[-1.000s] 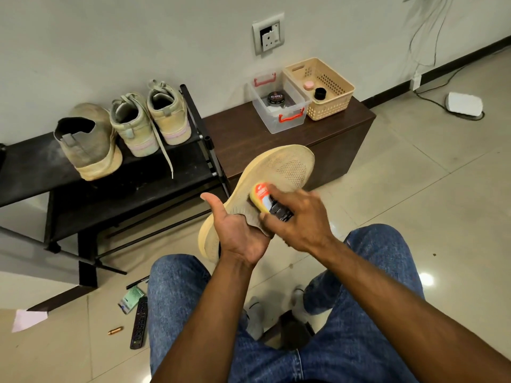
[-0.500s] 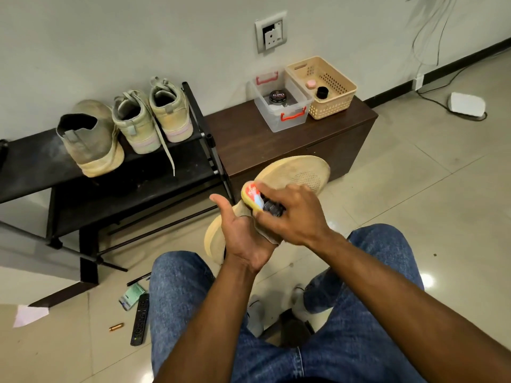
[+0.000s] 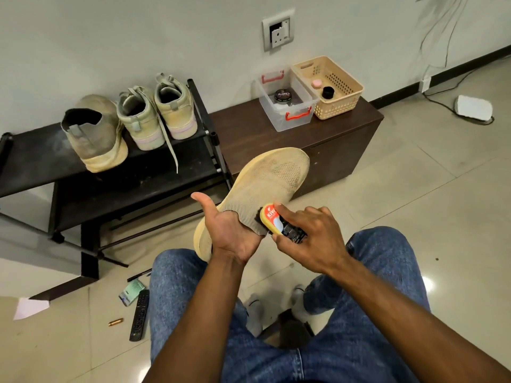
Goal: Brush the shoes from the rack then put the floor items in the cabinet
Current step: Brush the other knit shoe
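Observation:
My left hand (image 3: 231, 233) grips a beige knit shoe (image 3: 272, 176) at its collar, fingers tucked inside and thumb up; the toe points up toward the cabinet. My right hand (image 3: 309, 239) holds a yellow shoe brush (image 3: 272, 218) with a red label and presses it against the shoe's ankle part. The matching beige shoe (image 3: 95, 132) and a pair of pale green sneakers (image 3: 156, 113) stand on the black rack (image 3: 132, 183). On the floor lie a remote (image 3: 139, 315), a green packet (image 3: 132, 292), a black pen (image 3: 139, 275) and a small brass piece (image 3: 115, 322).
The dark brown cabinet (image 3: 249, 131) stands right of the rack against the wall. On it sit a clear box (image 3: 284, 102) with a polish tin and a beige basket (image 3: 329, 88). A white paper scrap (image 3: 29, 307) lies far left. A white device (image 3: 474, 107) and cables are at right.
The brush has slid back from the shoe's middle to its ankle collar. The shoe's toe has swung a little between frames and again points up toward the cabinet.

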